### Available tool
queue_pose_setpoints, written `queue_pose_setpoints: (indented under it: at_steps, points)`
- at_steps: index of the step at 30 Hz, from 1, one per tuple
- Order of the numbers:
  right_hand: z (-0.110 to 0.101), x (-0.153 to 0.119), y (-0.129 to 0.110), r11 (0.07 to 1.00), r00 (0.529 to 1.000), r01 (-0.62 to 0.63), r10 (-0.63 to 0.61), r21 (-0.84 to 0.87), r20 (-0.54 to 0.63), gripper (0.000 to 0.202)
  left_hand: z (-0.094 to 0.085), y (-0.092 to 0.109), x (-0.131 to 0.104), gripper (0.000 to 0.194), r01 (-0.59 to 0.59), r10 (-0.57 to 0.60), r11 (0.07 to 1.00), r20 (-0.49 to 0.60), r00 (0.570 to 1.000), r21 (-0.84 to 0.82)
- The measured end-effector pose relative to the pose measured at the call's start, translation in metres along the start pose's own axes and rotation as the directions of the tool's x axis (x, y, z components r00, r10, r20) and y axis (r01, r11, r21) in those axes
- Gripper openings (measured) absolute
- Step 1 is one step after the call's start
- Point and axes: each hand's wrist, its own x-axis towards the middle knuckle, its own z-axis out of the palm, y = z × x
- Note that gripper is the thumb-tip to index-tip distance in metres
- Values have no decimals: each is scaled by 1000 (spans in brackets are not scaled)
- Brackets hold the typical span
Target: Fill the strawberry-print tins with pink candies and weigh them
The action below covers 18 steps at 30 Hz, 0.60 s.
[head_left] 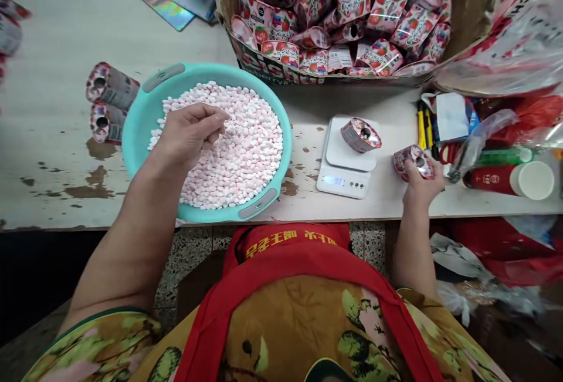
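My left hand [196, 129] hovers over a teal basin [284, 129] heaped with small pale pink and white candies [237, 153]. Its fingers are curled into a pinch, and what they hold, if anything, is hidden. At the right, my right hand [423, 181] grips a strawberry-printed candy box [409, 159] with a round hole in its face, low over the table. Between the two, a similar candy box [358, 135] rests on a white digital scale [345, 182] with a lit display.
An open carton [373, 80] full of printed candy boxes stands at the back. Two more boxes [112, 85] lie left of the basin. At the right are yellow cutters [424, 127], a red paper cup [501, 181] and plastic bags [519, 36]. The table's front edge runs close to me.
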Motion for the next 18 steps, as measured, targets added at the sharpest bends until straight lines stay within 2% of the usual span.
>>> queue_pose_setpoints:
  at_steps: [1, 3, 5, 7, 9, 11, 13, 15, 17, 18]
  points:
    - [-1, -1, 4, 999, 1000, 6, -6, -44, 2, 61, 2, 1, 0, 32, -19, 19, 1000, -11, 1000, 15]
    - [1, -8, -1, 981, 994, 106, -108, -163, -5, 64, 6, 2, -1, 25, -86, 91, 990, -40, 995, 115]
    - [9, -15, -17, 919, 957, 282, -288, -275, 20, 70, 9, 3, -5, 18, -131, 146, 961, -43, 988, 242]
    - [27, -22, -36, 844, 909, 417, -395, -337, 134, 74, 11, 5, -10, 15, -170, 195, 914, -32, 980, 368]
    - [52, -25, -50, 828, 887, 448, -363, -337, 286, 65, 13, 7, -17, 14, -212, 252, 867, -30, 967, 450]
    - [74, -25, -59, 884, 885, 390, -281, -260, 371, 51, 16, 10, -24, 11, -249, 311, 863, -74, 947, 439]
    - [90, -24, -68, 960, 896, 263, -207, -92, 393, 46, 20, 13, -33, 8, -269, 328, 905, -135, 935, 330]
    - [100, -23, -86, 986, 893, 131, -162, 103, 419, 48, 28, 17, -40, 9, -261, 277, 959, -190, 942, 108]
    - [111, -28, -115, 965, 853, 40, -168, 258, 493, 48, 40, 23, -43, 16, -219, 175, 952, -210, 962, -212]
    - [118, -33, -133, 950, 814, 18, -195, 311, 548, 47, 47, 27, -43, 22, -180, 112, 909, -195, 974, -377]
